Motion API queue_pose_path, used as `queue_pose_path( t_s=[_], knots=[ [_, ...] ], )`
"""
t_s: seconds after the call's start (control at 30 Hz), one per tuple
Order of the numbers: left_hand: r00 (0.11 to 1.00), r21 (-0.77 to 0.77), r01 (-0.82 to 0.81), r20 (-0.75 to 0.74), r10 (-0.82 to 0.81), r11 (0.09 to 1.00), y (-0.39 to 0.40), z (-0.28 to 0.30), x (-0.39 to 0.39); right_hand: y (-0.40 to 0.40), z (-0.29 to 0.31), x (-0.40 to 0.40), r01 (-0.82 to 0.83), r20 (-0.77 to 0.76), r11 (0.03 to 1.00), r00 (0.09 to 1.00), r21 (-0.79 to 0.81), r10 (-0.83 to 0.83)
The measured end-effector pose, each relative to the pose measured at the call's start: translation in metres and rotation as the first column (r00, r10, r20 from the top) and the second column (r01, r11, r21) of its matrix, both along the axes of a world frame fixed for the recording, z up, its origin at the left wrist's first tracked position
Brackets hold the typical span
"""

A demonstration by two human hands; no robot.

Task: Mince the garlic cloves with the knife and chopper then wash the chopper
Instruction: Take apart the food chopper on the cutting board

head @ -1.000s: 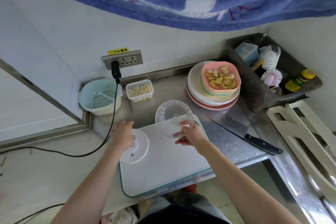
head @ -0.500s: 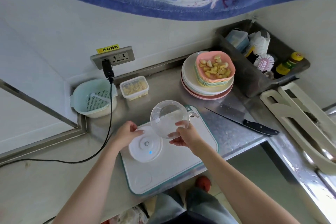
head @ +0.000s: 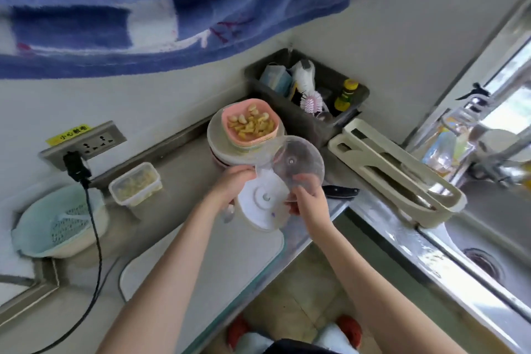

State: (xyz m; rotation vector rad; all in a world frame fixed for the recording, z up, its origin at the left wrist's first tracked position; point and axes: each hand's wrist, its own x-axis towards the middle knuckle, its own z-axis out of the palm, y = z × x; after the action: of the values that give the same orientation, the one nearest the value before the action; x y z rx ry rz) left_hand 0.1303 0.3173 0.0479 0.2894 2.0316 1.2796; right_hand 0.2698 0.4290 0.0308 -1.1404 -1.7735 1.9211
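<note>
**Both chopper parts in hand, over the counter edge**

Left of our grip: colander [head: 57,224], a charger cord [head: 96,238] trailing down, a small tub [head: 135,184]. We could snag that cord if an elbow swings back.

At the grip: our left hand [head: 230,184] curls round the white chopper lid [head: 263,207]; our right hand [head: 309,198] pinches the rim of the clear chopper bowl [head: 297,162], tilted and overlapping the lid. Wet plastic may slip; a drop falls toward the floor.

Just behind the grip, the garlic cloves [head: 251,125] sit in a pink dish [head: 230,115]; the bowl could knock it. Right of the grip, the knife [head: 340,191] lies near the counter edge and could be brushed off.
</note>
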Motion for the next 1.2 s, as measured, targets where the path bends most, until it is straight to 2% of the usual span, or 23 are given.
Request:
queue_pose_path(
  t_s=[0.07,0.17,0.37,0.47,0.53,0.6,0.63,0.67,0.73,0.77,0.8,0.9,1.0,1.1,1.2],
  knots=[
    [0.995,0.030,0.098,-0.003,-0.098,0.995,0.051,0.005,0.021,0.033,0.004,0.027,0.096,-0.005,0.993,0.995,0.070,-0.096],
    [0.970,0.027,0.245,0.002,-0.245,0.969,0.126,0.011,0.061,0.086,0.011,0.078,0.242,-0.032,0.967,0.970,0.086,-0.240],
    [0.874,0.141,0.478,0.027,-0.486,0.867,0.265,0.021,0.167,0.186,0.007,0.189,0.526,-0.073,0.845,0.851,0.100,-0.521],
    [0.797,0.148,0.603,-0.067,-0.600,0.784,0.325,0.020,0.221,0.230,0.006,0.240,0.646,-0.108,0.742,0.762,0.180,-0.638],
    [0.745,0.102,0.661,-0.203,-0.635,0.743,0.360,0.016,0.254,0.254,0.010,0.276,0.723,-0.148,0.606,0.675,0.332,-0.723],
    [0.682,-0.002,0.673,-0.385,-0.622,0.739,0.387,0.013,0.281,0.275,0.009,0.315,0.664,-0.107,0.456,0.626,0.592,-0.773],
    [0.617,-0.056,0.684,-0.488,-0.617,0.728,0.397,0.010,0.292,0.284,0.006,0.332,0.558,-0.070,0.417,0.653,0.718,-0.754],
    [0.515,-0.113,0.705,-0.598,-0.614,0.700,0.404,0.008,0.302,0.293,0.003,0.345,0.441,-0.025,0.404,0.700,0.802,-0.714],
    [0.241,-0.206,0.735,-0.811,-0.533,0.646,0.414,-0.002,0.313,0.310,-0.009,0.361,0.274,0.056,0.406,0.768,0.872,-0.639],
    [0.125,-0.218,0.749,-0.881,-0.455,0.626,0.417,-0.007,0.314,0.317,-0.012,0.365,0.256,0.054,0.396,0.780,0.882,-0.624],
    [0.063,-0.194,0.763,-0.927,-0.370,0.617,0.419,-0.012,0.312,0.323,-0.014,0.368,0.266,0.028,0.381,0.789,0.885,-0.614],
    [-0.020,-0.119,0.805,-0.985,-0.174,0.581,0.426,-0.018,0.307,0.331,-0.021,0.372,0.215,0.043,0.367,0.813,0.905,-0.580],
    [-0.192,-0.185,0.785,-0.980,-0.052,0.591,0.433,-0.014,0.303,0.334,-0.028,0.374,0.157,0.087,0.379,0.830,0.912,-0.551],
    [-0.323,-0.254,0.756,-0.946,0.006,0.603,0.441,-0.012,0.298,0.333,-0.035,0.374,0.118,0.102,0.375,0.849,0.919,-0.518],
    [-0.360,-0.268,0.736,-0.933,0.024,0.622,0.440,-0.011,0.295,0.336,-0.041,0.370,0.100,0.128,0.388,0.844,0.916,-0.521]
  ],
)
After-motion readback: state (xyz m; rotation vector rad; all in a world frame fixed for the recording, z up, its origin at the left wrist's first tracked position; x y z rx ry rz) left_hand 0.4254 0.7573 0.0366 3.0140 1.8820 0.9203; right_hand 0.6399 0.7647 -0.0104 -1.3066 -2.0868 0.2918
